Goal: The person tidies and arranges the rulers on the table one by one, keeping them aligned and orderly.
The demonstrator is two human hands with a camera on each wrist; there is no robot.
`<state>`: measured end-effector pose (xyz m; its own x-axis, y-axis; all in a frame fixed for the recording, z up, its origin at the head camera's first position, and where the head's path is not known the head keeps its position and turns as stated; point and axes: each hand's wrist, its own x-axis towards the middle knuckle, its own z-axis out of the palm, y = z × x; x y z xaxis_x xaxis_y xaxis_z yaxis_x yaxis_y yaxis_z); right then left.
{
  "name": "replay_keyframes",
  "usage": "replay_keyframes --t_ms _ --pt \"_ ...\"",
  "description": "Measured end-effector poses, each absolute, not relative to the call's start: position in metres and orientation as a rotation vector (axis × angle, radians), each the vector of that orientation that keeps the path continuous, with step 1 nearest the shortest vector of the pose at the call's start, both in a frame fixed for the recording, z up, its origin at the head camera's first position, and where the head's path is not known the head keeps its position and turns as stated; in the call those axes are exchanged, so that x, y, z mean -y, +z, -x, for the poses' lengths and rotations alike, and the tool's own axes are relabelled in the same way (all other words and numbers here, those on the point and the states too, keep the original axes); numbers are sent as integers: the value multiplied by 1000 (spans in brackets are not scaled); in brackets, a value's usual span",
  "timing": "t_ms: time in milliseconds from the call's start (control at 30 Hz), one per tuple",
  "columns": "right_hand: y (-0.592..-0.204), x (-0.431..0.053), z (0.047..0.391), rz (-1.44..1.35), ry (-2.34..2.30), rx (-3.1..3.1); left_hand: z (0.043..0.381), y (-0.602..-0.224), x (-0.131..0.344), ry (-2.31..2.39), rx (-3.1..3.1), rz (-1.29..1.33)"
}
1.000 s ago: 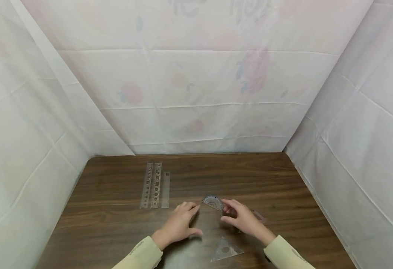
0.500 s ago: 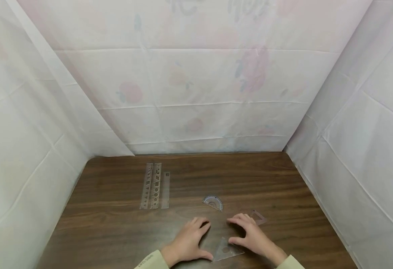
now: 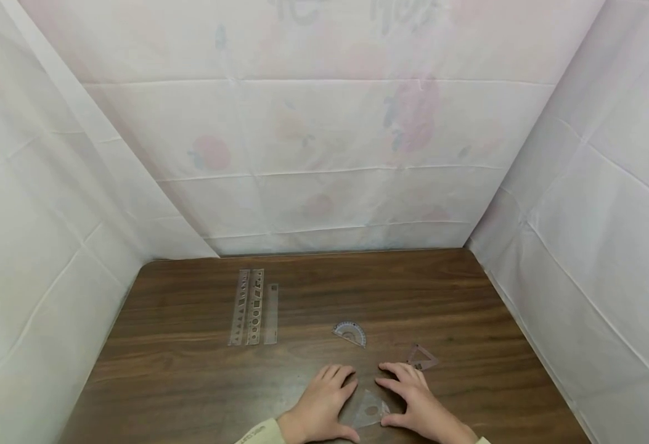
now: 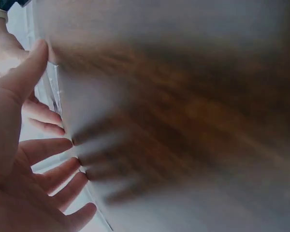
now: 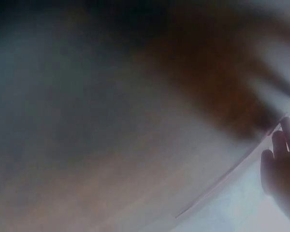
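A clear triangular set square (image 3: 364, 418) lies flat on the table between the two hands in the head view. Along its left side rests my left hand (image 3: 324, 404), fingers spread and fingertips down at the tabletop, thumb by the lower left corner. My right hand (image 3: 420, 404) is on the other side, its thumb at the set square's right corner and its fingers reaching forward. Beyond those fingers lies a pinkish triangular set square (image 3: 431, 363). A clear protractor (image 3: 350, 333) is farther forward. In the left wrist view the left fingers (image 4: 58, 176) meet the table.
Three clear rulers stand in a row on the left: two stencil rulers (image 3: 238, 311) with cut-out shapes and a plain shorter ruler (image 3: 271, 314). White printed sheets (image 3: 302, 203) wall in the brown wooden table (image 3: 180, 357) at the back and sides.
My right hand has left the protractor and drawn back toward the clear set square. The left hand has also come back and right, beside it. The protractor stays on the table.
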<state>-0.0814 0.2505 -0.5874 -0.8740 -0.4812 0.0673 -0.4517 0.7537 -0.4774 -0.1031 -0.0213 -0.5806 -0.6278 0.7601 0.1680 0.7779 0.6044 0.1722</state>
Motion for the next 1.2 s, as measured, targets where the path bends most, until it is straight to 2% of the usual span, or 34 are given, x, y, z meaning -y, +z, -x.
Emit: replay_keyframes --t_ms 400,867,1200 --pt "-590 -242 78 846 -807 -2945 103 -577 17 -351 2736 1329" --pt "-596 -235 80 871 -825 -3064 102 -569 13 -852 3000 1136" --pt "-596 -231 87 997 -895 -3189 109 -565 14 -999 2989 1059"
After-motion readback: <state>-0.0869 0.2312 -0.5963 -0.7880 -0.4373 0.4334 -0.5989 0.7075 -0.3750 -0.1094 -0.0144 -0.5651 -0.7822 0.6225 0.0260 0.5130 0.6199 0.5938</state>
